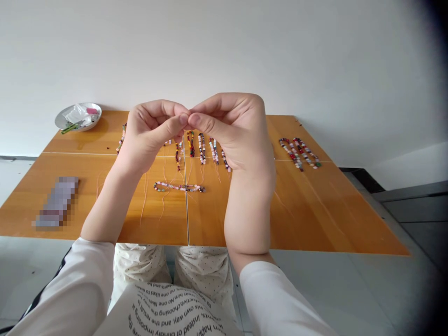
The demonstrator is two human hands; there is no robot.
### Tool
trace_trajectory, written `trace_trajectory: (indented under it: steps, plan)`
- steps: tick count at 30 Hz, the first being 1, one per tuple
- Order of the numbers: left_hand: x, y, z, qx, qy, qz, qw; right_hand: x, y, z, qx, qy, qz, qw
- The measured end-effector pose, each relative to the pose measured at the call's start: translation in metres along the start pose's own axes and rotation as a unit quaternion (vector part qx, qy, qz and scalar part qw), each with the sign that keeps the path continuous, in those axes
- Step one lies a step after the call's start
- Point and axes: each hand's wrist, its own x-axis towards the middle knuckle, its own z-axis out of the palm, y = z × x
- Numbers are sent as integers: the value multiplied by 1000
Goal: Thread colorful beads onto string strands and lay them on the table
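Above the table, my left hand (149, 135) and my right hand (240, 126) meet with thumbs and fingertips pinched together. Whatever the fingers hold is hidden or too thin to make out. Below them lies a strand of pink, clear and dark beads (200, 188). Several more bead strands (202, 149) lie side by side behind, partly covered by my hands. Thin orange threads (144, 200) trail from them across the wood. Another bead strand (122, 137) shows just left of my left hand.
A white bowl (98, 121) with plastic bags and a green-handled tool stands at the table's back left. A blurred-out flat object (58, 203) lies front left. Two bead loops (297, 162) rest on the right of the wooden table (315, 210). A wall rises behind.
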Motion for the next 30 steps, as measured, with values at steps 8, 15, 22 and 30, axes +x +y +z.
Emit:
trace_trajectory:
  steps: [8, 15, 22, 30]
  plan:
    - [1, -2, -2, -5, 28, 7, 1000, -2, -5, 1, -99, 40, -21, 994]
    - [0, 1, -2, 5, 60, 13, 998, -1, -3, 10, -109, 23, -29, 993]
    - [-5, 15, 7, -55, 50, 7, 997, -2, -5, 17, -72, 2, -76, 994]
    - [13, 22, 7, 54, 94, 75, 991, 2, -3, 19, 2, 39, -116, 992]
